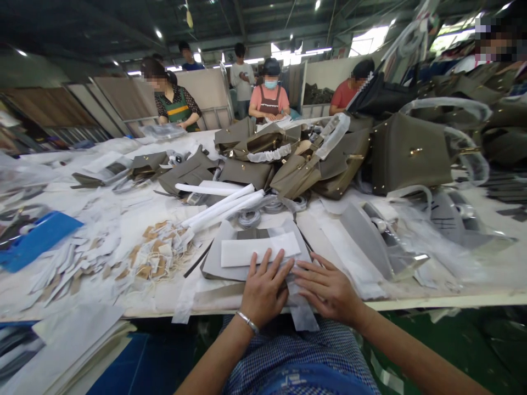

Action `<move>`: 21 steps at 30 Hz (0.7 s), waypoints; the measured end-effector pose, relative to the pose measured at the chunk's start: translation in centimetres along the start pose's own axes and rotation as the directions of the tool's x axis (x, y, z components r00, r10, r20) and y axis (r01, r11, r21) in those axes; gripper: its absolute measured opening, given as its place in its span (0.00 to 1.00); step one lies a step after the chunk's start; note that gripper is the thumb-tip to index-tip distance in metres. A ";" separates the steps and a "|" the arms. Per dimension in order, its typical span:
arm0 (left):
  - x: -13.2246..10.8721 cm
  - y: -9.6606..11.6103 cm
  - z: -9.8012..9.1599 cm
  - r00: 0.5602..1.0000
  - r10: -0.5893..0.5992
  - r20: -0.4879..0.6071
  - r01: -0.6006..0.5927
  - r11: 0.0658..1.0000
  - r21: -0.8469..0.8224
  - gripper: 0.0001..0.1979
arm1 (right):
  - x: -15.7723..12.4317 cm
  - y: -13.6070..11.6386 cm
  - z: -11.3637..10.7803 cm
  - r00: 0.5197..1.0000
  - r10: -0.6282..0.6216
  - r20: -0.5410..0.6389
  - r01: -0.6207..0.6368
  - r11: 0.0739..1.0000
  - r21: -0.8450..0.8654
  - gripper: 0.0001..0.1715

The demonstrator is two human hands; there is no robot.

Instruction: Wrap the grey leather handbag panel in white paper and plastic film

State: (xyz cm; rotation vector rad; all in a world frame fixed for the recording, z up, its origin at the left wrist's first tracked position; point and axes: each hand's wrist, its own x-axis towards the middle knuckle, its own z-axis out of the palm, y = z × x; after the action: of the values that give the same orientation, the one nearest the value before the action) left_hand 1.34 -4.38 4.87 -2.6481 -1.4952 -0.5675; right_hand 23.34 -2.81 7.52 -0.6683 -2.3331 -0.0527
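Note:
At the table's front edge lies a flat handbag wrapped in pale grey tissue [212, 258]. Across its top is a folded white paper strip [242, 253]. My left hand [265, 285] is spread flat, its fingertips on the strip's lower part and the palm over the wrapping. Just to its right, my right hand [329, 285] has its fingers stretched out along the right side of the wrapped bag. Neither hand grips anything. A translucent plastic strip [303, 315] hangs over the edge below the hands. What lies under the palms is hidden.
Olive handbags [411, 156] are piled across the back and right. Paper tags with strings [158, 249] lie left; white paper rolls [224, 208] sit behind the wrapped bag. A grey-wrapped bag [366, 238] stands right, a blue folder [45, 238] far left. Several people work beyond the table.

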 end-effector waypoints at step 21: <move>-0.3 -0.4 1.5 0.995 0.007 -0.099 0.003 0.995 0.095 0.29 | 11.7 5.5 6.6 0.663 0.443 0.603 -0.156 0.870 -0.468 0.24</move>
State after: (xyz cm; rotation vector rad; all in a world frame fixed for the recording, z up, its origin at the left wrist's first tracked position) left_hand 1.31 -4.12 3.34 -2.5110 -1.4539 -0.6023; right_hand 14.60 8.65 9.25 -1.5015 -2.9198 -0.1176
